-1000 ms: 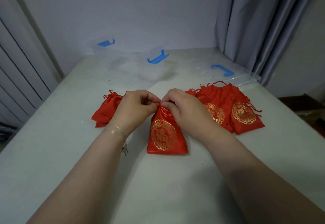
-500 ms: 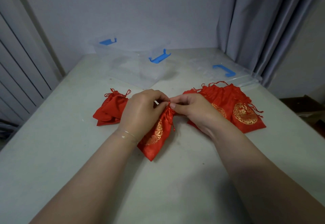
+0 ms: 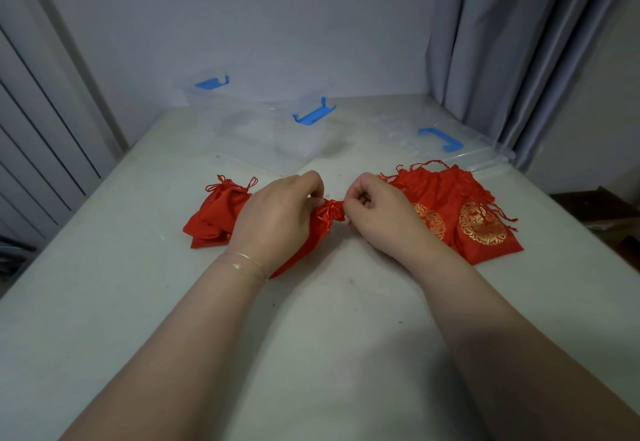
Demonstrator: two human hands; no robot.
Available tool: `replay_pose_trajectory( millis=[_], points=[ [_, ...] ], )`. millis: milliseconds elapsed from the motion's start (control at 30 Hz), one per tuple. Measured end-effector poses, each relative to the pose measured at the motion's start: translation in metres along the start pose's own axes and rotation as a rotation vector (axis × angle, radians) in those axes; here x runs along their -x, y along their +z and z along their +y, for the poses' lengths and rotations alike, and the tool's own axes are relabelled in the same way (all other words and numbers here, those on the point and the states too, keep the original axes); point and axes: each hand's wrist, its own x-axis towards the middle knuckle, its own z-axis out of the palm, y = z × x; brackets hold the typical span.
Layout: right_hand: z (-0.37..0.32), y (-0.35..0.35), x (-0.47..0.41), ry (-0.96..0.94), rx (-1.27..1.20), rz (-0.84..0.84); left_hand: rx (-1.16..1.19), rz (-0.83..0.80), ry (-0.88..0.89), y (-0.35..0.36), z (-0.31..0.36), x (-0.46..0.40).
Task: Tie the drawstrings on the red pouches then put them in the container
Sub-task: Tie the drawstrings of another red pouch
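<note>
- To the left of the held pouch I note a small heap of red pouches with knotted cords, lying on the table.
- My left hand grips the held pouch round its gathered neck; most of the body of the bag lies under the hand, toward the wrist.
- My right hand pinches at the puckered mouth, fingers curled; I judge it holds the drawstring, though the cord itself is too small to make out.
- To the right of the held pouch lies a pile of flat pouches, loose cords trailing from them.
- Risk: satin is slippery. If the left grip slackens, I expect the neck to reopen before any knot sets.
- Risk: a thin cord may slide from the pinch, or snag the loose cords of the pile just beside my right hand.
- Behind the held pouch stands the clear container with blue latches; its lid lies to the right.
- Nothing stands between the held pouch and the container.
</note>
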Motion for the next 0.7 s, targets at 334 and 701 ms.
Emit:
replay_pose_trajectory(
  millis=[334, 701],
  points=[
    [0.004, -0.002, -0.001, -0.120, 0.135, 0.051, 0.289, -0.212, -0.142, -0.003, -0.002, -0.001],
    [0.019, -0.009, -0.011, -0.040, 0.254, 0.287, 0.011, 0.255, -0.752, -0.025, -0.080, -0.006]
  ],
)
